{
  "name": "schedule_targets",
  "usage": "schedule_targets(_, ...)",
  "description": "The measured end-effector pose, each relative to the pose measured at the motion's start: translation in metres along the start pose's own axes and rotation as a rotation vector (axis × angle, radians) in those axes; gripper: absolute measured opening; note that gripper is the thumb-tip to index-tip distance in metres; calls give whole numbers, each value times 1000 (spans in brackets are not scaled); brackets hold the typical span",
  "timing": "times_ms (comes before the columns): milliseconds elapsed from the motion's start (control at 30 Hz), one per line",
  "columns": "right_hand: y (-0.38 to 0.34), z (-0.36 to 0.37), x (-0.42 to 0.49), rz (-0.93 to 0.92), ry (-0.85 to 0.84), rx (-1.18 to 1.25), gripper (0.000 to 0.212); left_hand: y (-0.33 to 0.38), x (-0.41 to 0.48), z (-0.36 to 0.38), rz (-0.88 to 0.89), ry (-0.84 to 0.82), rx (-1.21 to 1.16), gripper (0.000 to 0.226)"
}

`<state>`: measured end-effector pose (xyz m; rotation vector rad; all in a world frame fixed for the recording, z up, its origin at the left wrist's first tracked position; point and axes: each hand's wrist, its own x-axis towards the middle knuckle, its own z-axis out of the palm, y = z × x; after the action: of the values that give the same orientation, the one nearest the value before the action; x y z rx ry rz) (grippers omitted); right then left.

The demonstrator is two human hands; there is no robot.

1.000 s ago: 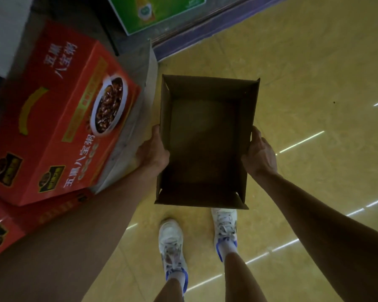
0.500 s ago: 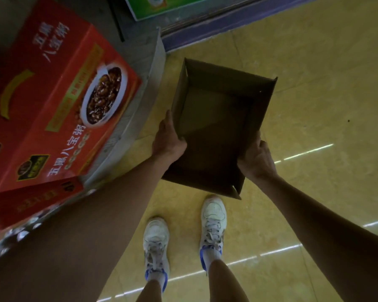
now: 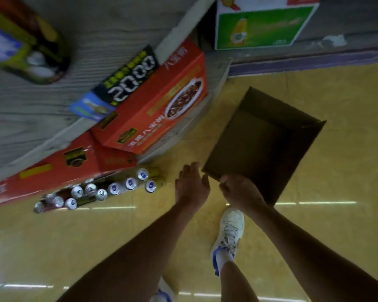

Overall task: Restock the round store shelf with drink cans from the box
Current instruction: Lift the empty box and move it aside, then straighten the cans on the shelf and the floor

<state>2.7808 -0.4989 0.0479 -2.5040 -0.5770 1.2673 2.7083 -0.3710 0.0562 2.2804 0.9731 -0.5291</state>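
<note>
Ahead, empty cardboard box (image 3: 262,144) over the yellow floor (image 3: 340,232), right hand (image 3: 240,190) gripping its near corner, left hand (image 3: 191,186) open-fingered just beside that corner, drink cans (image 3: 109,188) clustered leftward beneath red cartons (image 3: 153,110).

Dim, wide-angle-warped view with motion blur at the left edge and streaky glare on the floor (image 3: 314,225).

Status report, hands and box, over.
Left hand open, off the box. Right hand grips its near edge. Box looks empty. Cans sit left, by the red cartons.
</note>
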Motion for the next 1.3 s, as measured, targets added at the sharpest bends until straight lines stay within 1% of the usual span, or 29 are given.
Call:
schedule_targets(100, -40, 36, -14, -70, -61, -16, 28, -48, -29, -3, -51, 29, -87, 42)
schedule_targets(233, -88, 87, -33, -76, -74, 17, 28, -118, -67, -19, -99, 45, -171, 39)
schedule_targets(433, -149, 152, -70, -106, -54, 96, 26, -217, -121, -49, -103, 23, -285, 40)
schedule_targets(600, -174, 190, -72, -102, -68, 91, 28, -269, -127, -48, -84, 14, -340, 43)
schedule_targets(700, -175, 209, -51, -105, -81, 47, 36, -288, -107, -33, -62, -2, -368, 47)
schedule_targets(833, -161, 231, 9, -142, -73, -71, 52, -311, -53, 2, -30, -5, -358, 53)
schedule_targets(933, -148, 242, 58, -130, -35, -122, 63, -324, -11, 23, 12, -25, -272, 59)
schedule_targets(1100, -129, 258, 123, -189, -1, -257, 81, -342, 34, 53, 114, -53, -127, 73)
schedule_targets(1167, -119, 265, 139, -216, -11, -233, 89, -348, 46, 64, 130, -84, -126, 76)
schedule_targets(1200, -114, 270, 146, -222, -14, -183, 91, -350, 53, 70, 139, -105, -133, 76)
schedule_targets(1300, -102, 289, 168, -260, -9, -15, 90, -354, 74, 86, 175, -149, -144, 80)
